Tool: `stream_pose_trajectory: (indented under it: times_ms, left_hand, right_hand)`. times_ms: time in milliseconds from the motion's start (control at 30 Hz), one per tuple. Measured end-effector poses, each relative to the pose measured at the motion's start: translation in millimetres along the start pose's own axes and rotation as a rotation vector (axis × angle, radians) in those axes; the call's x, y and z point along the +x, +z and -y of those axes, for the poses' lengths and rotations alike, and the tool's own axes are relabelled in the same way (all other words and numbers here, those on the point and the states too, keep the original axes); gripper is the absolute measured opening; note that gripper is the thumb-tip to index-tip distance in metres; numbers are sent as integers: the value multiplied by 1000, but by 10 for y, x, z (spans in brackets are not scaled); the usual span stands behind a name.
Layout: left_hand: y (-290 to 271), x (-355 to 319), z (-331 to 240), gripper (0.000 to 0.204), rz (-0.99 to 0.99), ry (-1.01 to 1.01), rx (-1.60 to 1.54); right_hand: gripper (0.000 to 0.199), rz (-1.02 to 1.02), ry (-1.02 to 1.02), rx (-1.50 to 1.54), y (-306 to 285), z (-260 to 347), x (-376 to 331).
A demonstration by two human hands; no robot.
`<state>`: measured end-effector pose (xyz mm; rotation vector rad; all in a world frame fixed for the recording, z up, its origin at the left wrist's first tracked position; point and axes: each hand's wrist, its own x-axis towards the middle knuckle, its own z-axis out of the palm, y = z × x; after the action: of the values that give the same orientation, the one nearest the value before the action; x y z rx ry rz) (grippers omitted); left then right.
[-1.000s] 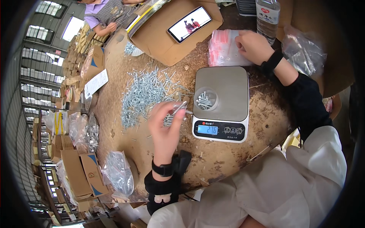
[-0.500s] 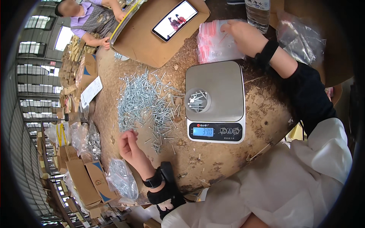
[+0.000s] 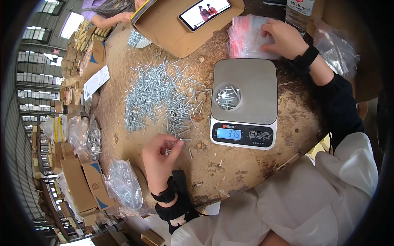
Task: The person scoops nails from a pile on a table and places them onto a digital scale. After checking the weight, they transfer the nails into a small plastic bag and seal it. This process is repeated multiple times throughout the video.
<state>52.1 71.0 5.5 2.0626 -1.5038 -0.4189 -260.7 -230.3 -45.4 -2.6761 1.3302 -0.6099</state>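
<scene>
From my station I see the left hand (image 3: pixel 159 158) with a screw (image 3: pixel 187 140) at its fingertips, near a loose silver pile (image 3: pixel 154 98). The right hand (image 3: pixel 285 40) touches plastic bags (image 3: pixel 246 35). A cup (image 3: pixel 239 104) sits on the digital scale (image 3: pixel 258 98).

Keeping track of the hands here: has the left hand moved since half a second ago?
Yes, the left hand has moved rightward, closer to the scale.

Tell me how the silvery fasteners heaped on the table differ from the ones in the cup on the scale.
The table heap is far larger; the cup batch is only a small handful. The table heap spreads loosely on the table, with strays at its edges, while the cup batch sits inside the round cup on the scale. Both are silvery, slim and jumbled.
</scene>
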Motion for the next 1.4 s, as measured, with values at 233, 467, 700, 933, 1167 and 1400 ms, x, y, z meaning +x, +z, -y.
stream_pose_trajectory:
  times_ms: [233,467,700,933,1167,1400]
  left_hand:
    - [135,-17,-214,12,0,84,-23]
    - [337,433,-864,24,10,436,61]
    - [496,749,-998,17,82,528,278]
    - [565,860,-1044,12,128,566,325]
    - [521,895,-979,11,55,691,430]
    - [-125,694,-916,13,-205,518,411]
  right_hand:
    - [33,-28,-48,48,40,-9,4]
    - [31,-27,-54,56,64,-73,-14]
    - [28,-60,-87,37,90,-26,0]
    - [25,-47,-52,-3,52,-3,-42]
    - [23,-58,-53,-10,37,15,-37]
    - [24,-15,-2,-1,47,13,-32]
